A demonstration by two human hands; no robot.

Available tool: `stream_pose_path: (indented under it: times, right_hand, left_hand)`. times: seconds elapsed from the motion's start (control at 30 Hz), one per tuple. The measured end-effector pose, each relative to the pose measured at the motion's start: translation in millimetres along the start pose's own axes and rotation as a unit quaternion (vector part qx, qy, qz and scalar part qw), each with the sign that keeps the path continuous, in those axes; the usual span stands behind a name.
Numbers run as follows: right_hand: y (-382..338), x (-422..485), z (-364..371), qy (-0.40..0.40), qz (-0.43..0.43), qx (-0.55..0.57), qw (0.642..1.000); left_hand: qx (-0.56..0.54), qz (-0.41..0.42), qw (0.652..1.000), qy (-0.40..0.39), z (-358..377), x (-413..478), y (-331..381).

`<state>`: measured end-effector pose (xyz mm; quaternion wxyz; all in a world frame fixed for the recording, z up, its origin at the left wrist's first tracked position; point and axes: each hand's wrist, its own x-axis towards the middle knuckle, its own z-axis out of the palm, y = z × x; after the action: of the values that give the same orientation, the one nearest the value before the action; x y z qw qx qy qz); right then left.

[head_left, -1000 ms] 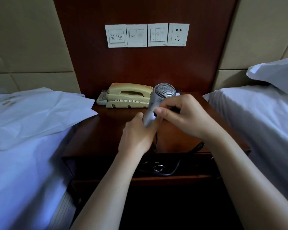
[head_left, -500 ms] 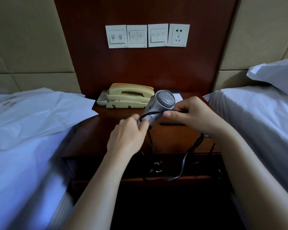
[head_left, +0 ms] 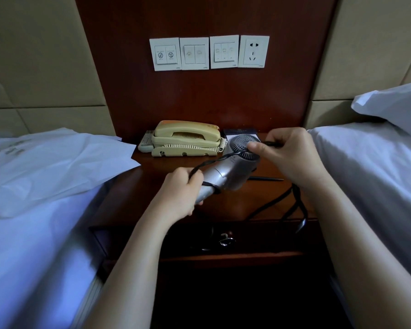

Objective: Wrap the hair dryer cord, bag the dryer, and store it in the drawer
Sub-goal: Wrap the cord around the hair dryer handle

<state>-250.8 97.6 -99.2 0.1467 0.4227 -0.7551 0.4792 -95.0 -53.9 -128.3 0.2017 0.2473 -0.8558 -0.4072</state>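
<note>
Currently left hand [head_left: 179,193] grips hair dryer [head_left: 233,172] handle; right hand [head_left: 292,157] pinches cord [head_left: 269,202], seemingly taut.

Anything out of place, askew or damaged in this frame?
Nothing damaged. The cord is only partly wrapped: one loop crosses the hair dryer, held by the left hand and right hand, while the rest dangles over the nightstand edge.

Your left hand [head_left: 179,193] grips the hair dryer [head_left: 233,172] handle; your right hand [head_left: 292,155] pinches the black cord [head_left: 214,161] across its grille, above the nightstand [head_left: 152,186].
</note>
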Motion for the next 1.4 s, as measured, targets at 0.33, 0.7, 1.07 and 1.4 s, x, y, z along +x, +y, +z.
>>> stream_pose_path:
  times: [0.33,0.7,1.07,1.4]
  right_hand:
    - [22.5,-1.1,-3.3,-0.025,0.05,0.057,0.997]
    - [46.9,-9.3,4.0,-0.12,0.085,0.072,0.987]
    - [14.8,-11.1,3.0,-0.298,0.007,0.014,0.954]
    - [-50.1,-13.7,-1.1,-0.204,-0.174,-0.111,0.957]
  left_hand:
    - [-0.095,-0.017,0.969,-0.228,-12.6,-11.4,0.2]
    - [-0.444,-0.09,0.868,-0.203,-16.8,13.9,-20.8]
    - [-0.409,-0.056,0.911,-0.029,-12.8,15.1,-29.6]
    - [-0.221,-0.041,0.973,0.054,-0.6,12.6,-25.4]
